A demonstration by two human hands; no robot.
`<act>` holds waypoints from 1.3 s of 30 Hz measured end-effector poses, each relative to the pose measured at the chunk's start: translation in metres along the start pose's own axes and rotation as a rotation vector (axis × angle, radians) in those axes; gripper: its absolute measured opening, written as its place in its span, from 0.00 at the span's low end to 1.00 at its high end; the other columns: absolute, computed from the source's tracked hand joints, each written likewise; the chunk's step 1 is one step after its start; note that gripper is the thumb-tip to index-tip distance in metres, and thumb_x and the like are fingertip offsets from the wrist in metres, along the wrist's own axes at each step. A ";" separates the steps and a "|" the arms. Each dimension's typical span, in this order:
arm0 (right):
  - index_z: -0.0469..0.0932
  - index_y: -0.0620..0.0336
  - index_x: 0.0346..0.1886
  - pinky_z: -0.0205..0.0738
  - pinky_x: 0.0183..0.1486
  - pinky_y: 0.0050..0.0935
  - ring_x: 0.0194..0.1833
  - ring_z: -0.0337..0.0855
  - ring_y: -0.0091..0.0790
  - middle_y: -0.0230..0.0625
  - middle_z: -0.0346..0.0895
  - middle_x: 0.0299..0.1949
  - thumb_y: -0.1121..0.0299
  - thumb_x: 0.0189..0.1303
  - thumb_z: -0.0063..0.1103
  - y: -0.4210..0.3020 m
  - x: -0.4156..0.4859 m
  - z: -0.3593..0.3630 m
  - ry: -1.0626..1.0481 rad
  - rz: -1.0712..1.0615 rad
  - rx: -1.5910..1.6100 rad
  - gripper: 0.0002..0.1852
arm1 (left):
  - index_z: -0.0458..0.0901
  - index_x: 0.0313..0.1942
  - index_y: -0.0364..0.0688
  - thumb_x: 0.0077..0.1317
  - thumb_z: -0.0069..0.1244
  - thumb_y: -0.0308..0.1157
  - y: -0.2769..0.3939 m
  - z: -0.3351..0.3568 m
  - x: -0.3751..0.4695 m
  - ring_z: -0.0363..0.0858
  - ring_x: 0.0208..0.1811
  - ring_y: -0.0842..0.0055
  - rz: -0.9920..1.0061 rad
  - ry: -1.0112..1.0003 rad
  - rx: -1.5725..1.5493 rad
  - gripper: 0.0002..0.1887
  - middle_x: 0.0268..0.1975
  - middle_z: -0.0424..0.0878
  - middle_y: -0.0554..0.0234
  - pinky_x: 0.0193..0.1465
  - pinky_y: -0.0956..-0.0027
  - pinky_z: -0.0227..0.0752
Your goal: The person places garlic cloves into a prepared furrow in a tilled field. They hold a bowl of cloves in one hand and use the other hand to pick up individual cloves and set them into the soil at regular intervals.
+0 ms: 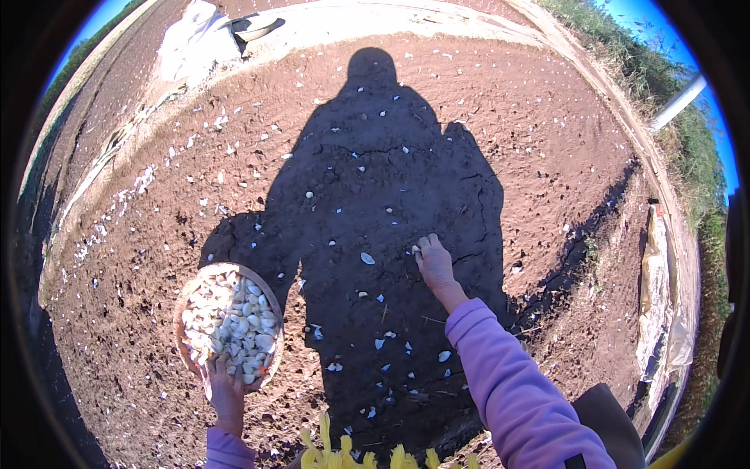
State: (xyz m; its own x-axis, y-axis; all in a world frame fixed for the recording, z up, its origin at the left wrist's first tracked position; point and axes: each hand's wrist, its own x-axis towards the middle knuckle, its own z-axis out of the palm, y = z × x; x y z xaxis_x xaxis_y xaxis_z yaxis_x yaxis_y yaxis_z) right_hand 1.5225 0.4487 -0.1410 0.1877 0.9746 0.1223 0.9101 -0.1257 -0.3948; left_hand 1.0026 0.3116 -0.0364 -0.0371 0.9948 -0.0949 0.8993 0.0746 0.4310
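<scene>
My left hand [225, 391] grips the near rim of a round bowl [179, 328], its fingers reaching over the edge onto the contents. White garlic cloves [240, 316] fill the bowl. Out over the shaded soil [375, 199], my right hand [432, 258] is stretched forward with fingertips low at the ground, pinching a small pale clove [415, 249]. A larger pale clove or flake [367, 258] lies on the soil left of that hand. Both arms wear purple sleeves.
White skins and cloves are scattered over the brown soil. A white sack [193, 41] stands at the upper left. Plastic sheeting [653, 293] lies along the right edge, near grass and a pale pole [678, 102]. Yellow fringe [351, 454] hangs at the bottom.
</scene>
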 end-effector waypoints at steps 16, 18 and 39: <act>0.80 0.60 0.38 0.76 0.51 0.41 0.49 0.79 0.46 0.42 0.75 0.45 0.76 0.54 0.59 0.004 0.012 -0.013 -0.204 -0.363 -0.307 0.07 | 0.83 0.43 0.36 0.53 0.62 0.19 -0.026 -0.010 0.016 0.78 0.53 0.56 0.042 -0.058 -0.092 0.15 0.46 0.80 0.51 0.57 0.59 0.72; 0.80 0.60 0.38 0.76 0.52 0.40 0.49 0.79 0.44 0.41 0.75 0.45 0.76 0.54 0.58 0.004 0.012 -0.012 -0.224 -0.365 -0.338 0.07 | 0.83 0.43 0.36 0.53 0.62 0.19 -0.025 -0.011 0.015 0.78 0.52 0.55 0.076 -0.045 -0.108 0.15 0.46 0.80 0.51 0.57 0.59 0.71; 0.82 0.65 0.41 0.78 0.50 0.42 0.48 0.83 0.49 0.46 0.79 0.45 0.73 0.61 0.62 -0.100 -0.045 -0.044 -0.188 -0.197 0.238 0.08 | 0.81 0.54 0.36 0.72 0.55 0.30 0.064 -0.015 0.017 0.85 0.41 0.77 -0.617 -0.223 -1.578 0.13 0.44 0.86 0.62 0.45 0.75 0.82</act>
State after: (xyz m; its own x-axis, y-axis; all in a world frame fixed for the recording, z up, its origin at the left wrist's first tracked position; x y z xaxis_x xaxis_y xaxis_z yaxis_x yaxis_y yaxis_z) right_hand 1.4392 0.4094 -0.0667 -0.0738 0.9957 0.0558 0.8063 0.0926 -0.5842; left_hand 1.0532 0.3344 0.0034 -0.0074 0.7759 -0.6308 -0.4998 0.5435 0.6744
